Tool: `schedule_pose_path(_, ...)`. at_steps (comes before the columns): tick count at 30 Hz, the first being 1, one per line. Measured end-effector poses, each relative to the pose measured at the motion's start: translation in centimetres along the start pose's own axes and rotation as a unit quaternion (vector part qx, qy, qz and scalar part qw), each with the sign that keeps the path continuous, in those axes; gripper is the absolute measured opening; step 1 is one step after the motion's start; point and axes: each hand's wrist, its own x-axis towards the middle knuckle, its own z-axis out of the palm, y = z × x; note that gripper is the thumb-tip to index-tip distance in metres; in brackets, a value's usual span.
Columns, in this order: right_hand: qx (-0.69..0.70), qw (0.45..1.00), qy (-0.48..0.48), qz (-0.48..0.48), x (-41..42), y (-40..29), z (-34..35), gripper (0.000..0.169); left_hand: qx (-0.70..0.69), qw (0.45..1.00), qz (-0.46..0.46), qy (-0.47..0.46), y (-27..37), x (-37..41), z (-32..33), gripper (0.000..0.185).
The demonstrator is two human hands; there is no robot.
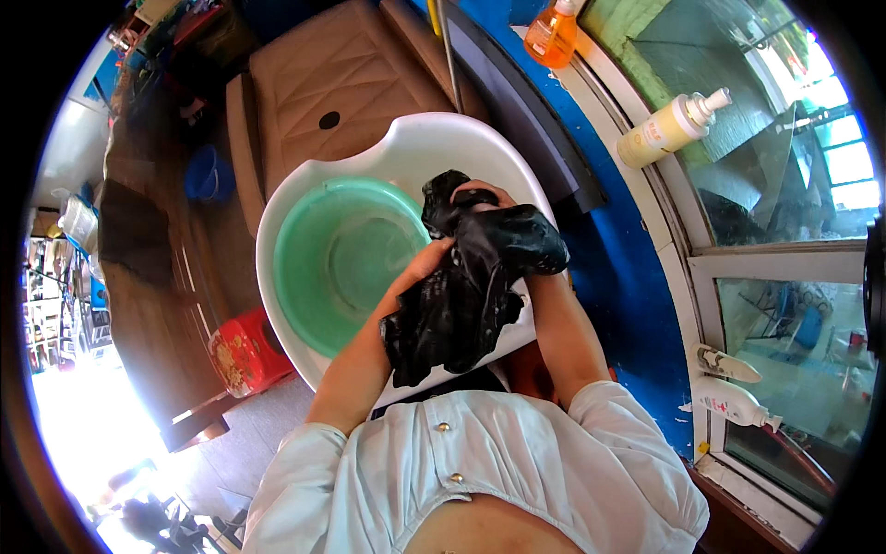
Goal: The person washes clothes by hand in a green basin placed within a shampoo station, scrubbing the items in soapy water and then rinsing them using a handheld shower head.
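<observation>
A wet, black piece of cloth [477, 270] is bunched between my two hands over the right side of a white washbasin [484, 142]. My left hand [430, 257] grips its left edge, the fingers partly hidden under the folds. My right hand [488, 194] is at the top of the bundle, fingers curled around a fold; cloth covers its wrist. The lower part of the cloth hangs towards my body. Beside it, inside the washbasin, a round green plastic tub [346, 263] holds slightly cloudy water.
A brown padded reclining seat [332, 76] adjoins the basin's far side. A red patterned stool [249, 353] stands left, with a blue bucket [209, 173] farther off. Along the right window ledge are an orange pump bottle [552, 36], a yellow pump bottle [664, 135] and a white bottle [734, 401].
</observation>
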Motion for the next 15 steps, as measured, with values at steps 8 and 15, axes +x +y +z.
schedule_pose_path(8,-0.289,0.949,0.111,0.058,3.9,2.0,-0.2,0.021,0.497,0.837,0.211,0.094,-1.4,4.1,-2.9,0.028)
schedule_pose_path(15,-0.112,0.941,0.318,-0.039,4.0,-1.0,1.9,0.034,0.188,0.977,0.095,-0.040,0.6,2.6,-3.2,0.051)
